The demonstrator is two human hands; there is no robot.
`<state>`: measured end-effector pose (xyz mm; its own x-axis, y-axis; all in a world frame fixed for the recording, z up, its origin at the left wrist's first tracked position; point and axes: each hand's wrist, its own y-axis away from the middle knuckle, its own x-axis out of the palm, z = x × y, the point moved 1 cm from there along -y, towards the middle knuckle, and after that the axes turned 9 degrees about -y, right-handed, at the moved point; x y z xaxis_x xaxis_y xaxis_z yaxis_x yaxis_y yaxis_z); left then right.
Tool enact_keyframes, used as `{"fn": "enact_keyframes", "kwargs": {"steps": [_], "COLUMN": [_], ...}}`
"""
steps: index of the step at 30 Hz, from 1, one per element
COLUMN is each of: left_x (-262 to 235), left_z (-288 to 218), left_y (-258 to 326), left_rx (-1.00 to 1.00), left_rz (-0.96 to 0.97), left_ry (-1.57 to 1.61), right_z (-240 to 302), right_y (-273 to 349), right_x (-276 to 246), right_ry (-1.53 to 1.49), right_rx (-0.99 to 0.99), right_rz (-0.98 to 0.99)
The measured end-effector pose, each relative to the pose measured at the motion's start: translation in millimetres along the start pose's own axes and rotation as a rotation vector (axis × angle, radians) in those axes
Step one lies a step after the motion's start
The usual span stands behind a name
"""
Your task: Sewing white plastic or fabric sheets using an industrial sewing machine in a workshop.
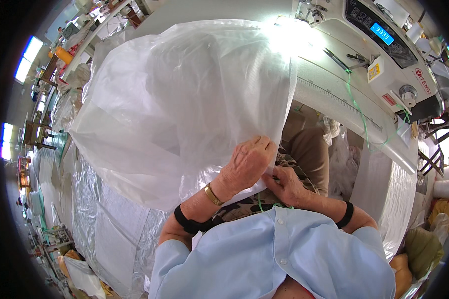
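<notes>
A large sheet of thin, translucent white plastic (199, 94) spreads over the sewing table and hangs down to my lap. Its right edge runs from beneath the bright lamp of the sewing machine (384, 45) toward me. My left hand (252, 159) is closed on that edge, fingers curled, with a gold watch band on the wrist. Just right of it and lower, my right hand (287, 185) pinches the same edge near its lower corner. The fingertips of both hands are partly hidden in the folds. The needle area is washed out by glare.
A pair of thread snips (336, 59) lies on the machine bed, with green thread (356, 104) trailing from it. A ruler strip (334, 94) runs along the table. Crumpled clear plastic (114, 224) covers the floor at left. Stools and shelves stand farther off.
</notes>
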<state>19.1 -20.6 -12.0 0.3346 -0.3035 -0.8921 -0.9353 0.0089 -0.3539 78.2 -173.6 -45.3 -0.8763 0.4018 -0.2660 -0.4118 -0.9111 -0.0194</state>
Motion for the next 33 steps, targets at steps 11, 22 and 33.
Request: {"fn": "enact_keyframes", "kwargs": {"steps": [11, 22, 33], "left_x": [6, 8, 4], "left_z": [9, 3, -11], "left_y": [11, 19, 16], "left_rx": [-0.297, -0.544, -0.245], "left_rz": [-0.093, -0.098, -0.166], "left_ry": [0.460, 0.666, 0.278], "right_z": [-4, 20, 19], "right_y": [-13, -29, -159], "right_x": [9, -38, -160], "right_ry": [0.042, 0.056, 0.921], "right_rx": [-0.013, 0.051, -0.456], "right_rz": [0.130, 0.133, -0.509]}}
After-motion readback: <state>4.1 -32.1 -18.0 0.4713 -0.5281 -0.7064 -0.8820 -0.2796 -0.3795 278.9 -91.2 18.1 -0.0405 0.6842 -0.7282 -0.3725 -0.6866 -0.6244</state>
